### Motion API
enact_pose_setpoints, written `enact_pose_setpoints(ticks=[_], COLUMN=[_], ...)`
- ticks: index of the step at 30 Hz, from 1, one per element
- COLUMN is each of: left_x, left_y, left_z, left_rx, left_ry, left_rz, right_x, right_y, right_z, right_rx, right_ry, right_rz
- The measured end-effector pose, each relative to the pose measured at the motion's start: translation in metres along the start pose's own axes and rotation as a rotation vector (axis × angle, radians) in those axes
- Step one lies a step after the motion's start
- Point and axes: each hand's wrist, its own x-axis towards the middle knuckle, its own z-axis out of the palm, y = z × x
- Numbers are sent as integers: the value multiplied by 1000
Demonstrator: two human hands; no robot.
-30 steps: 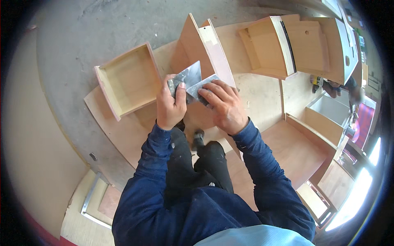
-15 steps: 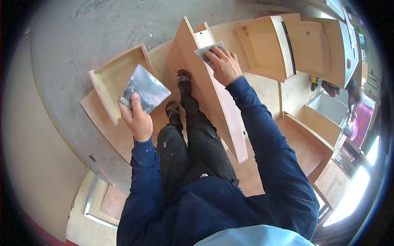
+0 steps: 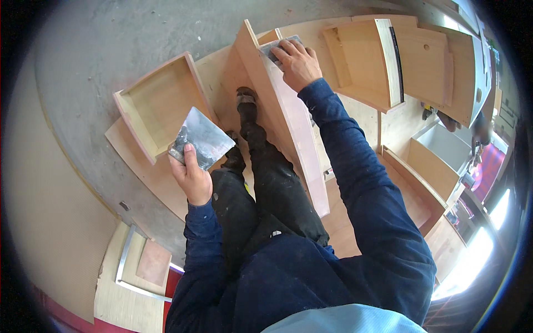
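My left hand (image 3: pixel 193 178) grips a square, thin metal spreader (image 3: pixel 204 136) by one corner, thumb on top. Dark and grey smears mark its face near the thumb. My right hand (image 3: pixel 300 65) holds a second flat grey scraper (image 3: pixel 272 52), its fingers pressed over the plate. That scraper rests at the far end of a long pale pinkish front face of an upright wooden drawer (image 3: pixel 300 130), which stands on edge between my legs and right arm. The underside of this scraper is hidden.
An open wooden drawer box (image 3: pixel 158 94) lies left on a wooden board. Another drawer (image 3: pixel 355 64) with a black strip stands far right, beside cabinet panels (image 3: pixel 427 66). A person's arm (image 3: pixel 482 132), blurred, shows at the right edge. A metal-edged panel (image 3: pixel 125 255) lies lower left.
My right hand has slid with its scraper toward the far end of the drawer front. My left hand, with its spreader, has shifted slightly nearer and to the right.
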Motion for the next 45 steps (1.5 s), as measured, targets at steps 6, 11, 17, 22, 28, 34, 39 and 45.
enact_pose_setpoints(ticks=[6, 11, 17, 22, 28, 34, 39, 45], left_x=[1, 3, 4, 4, 4, 2, 2, 3], left_y=[-4, -3, -6, -5, -9, -4, -6, -5], left_z=[-2, 0, 1, 1, 3, 5, 5, 7], left_rx=[-72, -50, -50, -28, -24, -2, -13, 43], left_ry=[21, -5, -18, -24, -17, -28, -15, -58], left_rz=[-49, -33, -60, -66, -66, -64, -37, -13], right_x=[-7, -1, 1, 1, 0, -2, -8, -2], right_y=[-1, 0, 0, -2, -9, -12, -15, -16], right_z=[-9, -18, -5, -10, -8, -1, -8, -1], right_rx=[10, 45, 16, 14, 69, 41, 43, 27], right_ry=[-124, -92, -48, -59, -33, -42, -133, -6], right_rz=[-41, -21, -23, -15, -33, 1, 20, -11])
